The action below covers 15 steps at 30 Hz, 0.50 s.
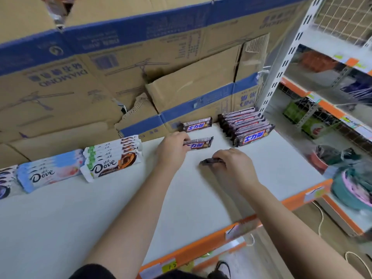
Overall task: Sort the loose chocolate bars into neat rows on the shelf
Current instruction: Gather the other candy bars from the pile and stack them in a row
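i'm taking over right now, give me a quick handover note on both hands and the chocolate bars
Left hand: grips one end of a brown bar low over the shelf.
Right hand: grips a dark bar, mostly hidden under the fingers.
Done: a full row of brown bars at the right end; a white Dove row and a blue Dove row at the left.
Started: a single bar at the back by the cardboard box.
Left: the two held bars probably line up in front of that single bar to make a second row.
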Available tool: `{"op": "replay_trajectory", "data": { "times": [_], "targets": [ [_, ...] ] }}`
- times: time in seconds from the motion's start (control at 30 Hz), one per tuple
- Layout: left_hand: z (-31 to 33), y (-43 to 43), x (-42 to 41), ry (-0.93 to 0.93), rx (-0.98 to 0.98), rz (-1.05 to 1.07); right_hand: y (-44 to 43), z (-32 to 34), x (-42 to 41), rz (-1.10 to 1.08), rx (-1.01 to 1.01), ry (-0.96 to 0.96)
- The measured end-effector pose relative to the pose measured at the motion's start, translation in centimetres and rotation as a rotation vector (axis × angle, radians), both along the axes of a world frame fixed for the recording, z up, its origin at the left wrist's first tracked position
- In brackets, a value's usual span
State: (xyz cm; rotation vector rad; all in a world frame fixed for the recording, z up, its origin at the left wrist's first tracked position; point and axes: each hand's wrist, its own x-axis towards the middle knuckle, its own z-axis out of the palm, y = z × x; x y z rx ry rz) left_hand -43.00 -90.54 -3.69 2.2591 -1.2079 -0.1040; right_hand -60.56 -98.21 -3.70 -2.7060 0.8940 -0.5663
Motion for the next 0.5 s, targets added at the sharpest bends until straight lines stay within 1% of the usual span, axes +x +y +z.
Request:
{"op": "replay_trajectory", "data": {
  "times": [0.27, 0.4, 0.5],
  "targets": [
    [-1.8, -5.3, -0.9, -0.1, -0.098, 0.243, -5.5, -0.7, -1.2, 0.312, 0.022, -0.015],
    [-1.8, -6.6, -1.8, -0.088, -0.089, 0.364, -7.0, -0.7, -1.1, 0.402, 0.033, -0.028],
    [-1.6, -6.8, -2.2, -0.085, -0.142, 0.435, -7.6, -0.7, -0.9, 0.464, 0.048, -0.02]
  ]
}}
